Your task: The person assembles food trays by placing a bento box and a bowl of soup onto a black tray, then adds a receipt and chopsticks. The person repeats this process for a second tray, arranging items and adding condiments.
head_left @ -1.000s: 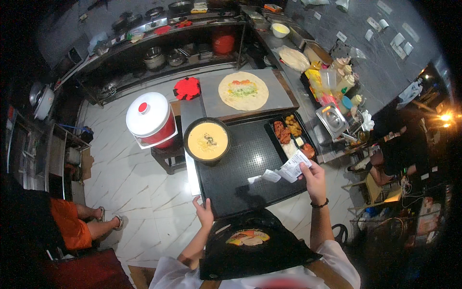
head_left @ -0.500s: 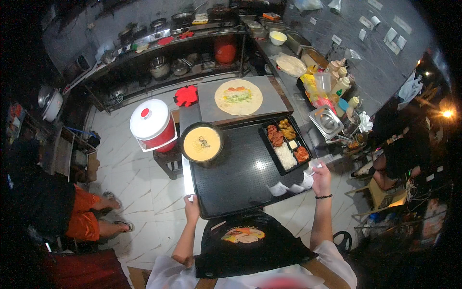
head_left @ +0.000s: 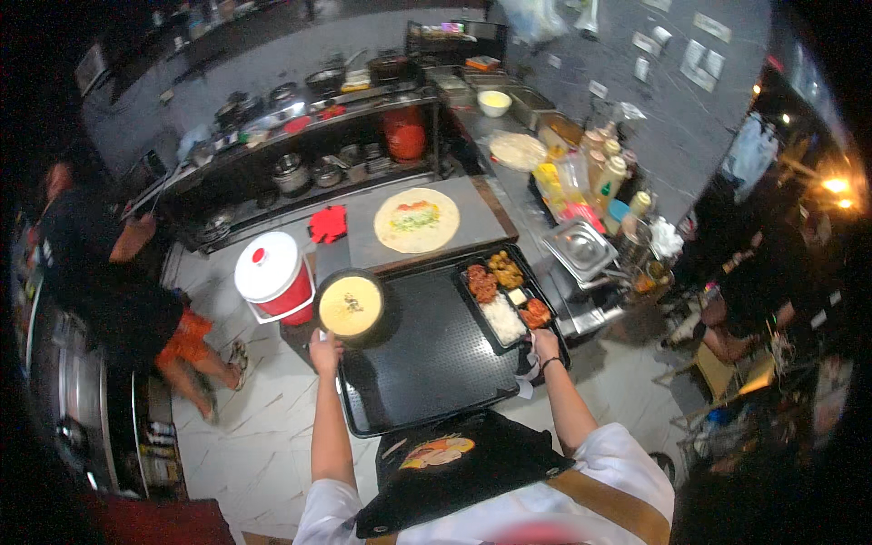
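A black rectangular tray [head_left: 418, 391] lies in front of me. At its far left corner stands a dark bowl of creamy yellow soup [head_left: 351, 306] with dark bits on top. A black compartment meal box [head_left: 491, 329] holding rice, reddish meat, yellow-brown chunks and a small white cup sits on the tray's right. My left hand [head_left: 325, 351] is closed on the left rim beside the bowl, with a bit of white at its fingers. My right hand [head_left: 543, 346] is closed at the right rim by the box, a curling white paper strip [head_left: 526, 371] hanging under it.
Beyond the tray, a filled flatbread [head_left: 418, 220] lies on a grey board [head_left: 363, 227]. A red-and-white cooler [head_left: 272, 277] stands left. Sauce bottles [head_left: 610, 177] and a lidded steel container [head_left: 581, 247] crowd the right counter. A person in orange shorts [head_left: 182, 341] is at left.
Both hands have moved forward along the tray's sides, the left to beside the bowl, the right to beside the meal box. My view has shifted. The person at left has changed position.
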The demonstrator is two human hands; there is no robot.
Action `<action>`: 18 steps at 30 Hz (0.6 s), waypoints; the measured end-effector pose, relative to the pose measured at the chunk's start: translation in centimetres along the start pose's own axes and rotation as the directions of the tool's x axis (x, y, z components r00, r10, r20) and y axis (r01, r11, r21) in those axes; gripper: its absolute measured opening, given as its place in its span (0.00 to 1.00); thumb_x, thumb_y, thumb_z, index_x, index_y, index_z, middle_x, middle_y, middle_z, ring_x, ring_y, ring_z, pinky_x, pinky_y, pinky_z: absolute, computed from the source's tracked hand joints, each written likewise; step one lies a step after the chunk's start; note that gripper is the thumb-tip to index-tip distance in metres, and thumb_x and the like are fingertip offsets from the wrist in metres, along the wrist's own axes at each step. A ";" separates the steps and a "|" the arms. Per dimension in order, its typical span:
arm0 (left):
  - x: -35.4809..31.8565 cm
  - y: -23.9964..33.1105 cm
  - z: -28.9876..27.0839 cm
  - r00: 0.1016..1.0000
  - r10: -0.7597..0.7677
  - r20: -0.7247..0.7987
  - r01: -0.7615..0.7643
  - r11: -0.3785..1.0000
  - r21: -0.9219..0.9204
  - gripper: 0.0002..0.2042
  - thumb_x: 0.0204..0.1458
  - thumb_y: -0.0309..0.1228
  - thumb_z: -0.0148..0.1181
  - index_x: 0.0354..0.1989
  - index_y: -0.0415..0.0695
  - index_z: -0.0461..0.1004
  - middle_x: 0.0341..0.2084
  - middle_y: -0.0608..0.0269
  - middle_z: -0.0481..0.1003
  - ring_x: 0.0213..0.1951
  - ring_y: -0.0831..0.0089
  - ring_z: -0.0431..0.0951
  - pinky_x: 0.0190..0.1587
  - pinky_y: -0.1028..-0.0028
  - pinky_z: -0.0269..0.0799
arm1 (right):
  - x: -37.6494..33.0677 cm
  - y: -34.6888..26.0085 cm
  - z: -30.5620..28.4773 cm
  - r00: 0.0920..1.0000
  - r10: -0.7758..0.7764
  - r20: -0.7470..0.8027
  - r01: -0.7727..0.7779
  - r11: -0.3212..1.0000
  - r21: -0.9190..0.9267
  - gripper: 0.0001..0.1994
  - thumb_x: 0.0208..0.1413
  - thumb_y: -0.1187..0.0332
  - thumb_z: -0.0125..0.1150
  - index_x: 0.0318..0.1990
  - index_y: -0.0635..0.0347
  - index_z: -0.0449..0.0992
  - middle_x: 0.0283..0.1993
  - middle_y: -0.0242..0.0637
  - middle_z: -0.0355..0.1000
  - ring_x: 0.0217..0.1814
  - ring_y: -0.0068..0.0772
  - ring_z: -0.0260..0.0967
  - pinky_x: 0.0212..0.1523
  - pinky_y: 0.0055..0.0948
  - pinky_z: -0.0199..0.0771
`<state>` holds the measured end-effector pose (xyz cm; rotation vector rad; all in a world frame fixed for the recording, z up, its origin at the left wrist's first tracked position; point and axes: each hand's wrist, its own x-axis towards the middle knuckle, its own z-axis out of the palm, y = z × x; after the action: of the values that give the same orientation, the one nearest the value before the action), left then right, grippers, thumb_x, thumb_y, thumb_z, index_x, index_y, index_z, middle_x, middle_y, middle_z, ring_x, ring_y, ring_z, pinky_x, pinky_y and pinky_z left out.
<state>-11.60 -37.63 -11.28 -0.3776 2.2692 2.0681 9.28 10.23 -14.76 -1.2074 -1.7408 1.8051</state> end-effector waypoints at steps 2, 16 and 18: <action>-0.6 1.0 1.1 0.994 -0.006 -0.106 0.014 0.997 0.072 0.28 0.50 0.30 0.53 0.59 0.37 0.52 0.13 0.60 0.71 0.12 0.76 0.68 0.13 0.77 0.63 | 1.8 1.7 1.3 0.995 -0.080 -0.059 0.068 0.981 -0.182 0.09 0.42 0.66 0.59 0.24 0.65 0.74 0.21 0.34 0.69 0.21 0.24 0.64 0.22 0.26 0.61; -0.5 0.7 0.7 0.986 0.018 -0.163 -0.015 1.000 0.021 0.34 0.37 0.22 0.60 0.57 0.36 0.56 0.14 0.59 0.72 0.13 0.77 0.69 0.13 0.79 0.63 | 5.4 -1.2 -0.4 0.971 -0.198 0.133 0.238 0.835 -0.495 0.09 0.33 0.67 0.60 0.15 0.65 0.71 0.14 0.36 0.66 0.18 0.29 0.62 0.21 0.31 0.61; -0.5 0.5 0.4 0.986 0.017 -0.165 -0.021 1.000 -0.019 0.33 0.38 0.21 0.60 0.57 0.36 0.56 0.14 0.59 0.72 0.13 0.77 0.69 0.13 0.79 0.62 | 6.0 -2.4 0.7 0.954 -0.240 0.180 0.300 0.777 -0.554 0.10 0.31 0.67 0.60 0.17 0.67 0.73 0.15 0.39 0.67 0.21 0.29 0.66 0.24 0.31 0.63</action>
<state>-11.28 -37.15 -10.72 -0.5494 2.3507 2.1456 4.67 14.72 -14.55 -0.9926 -2.4891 1.2137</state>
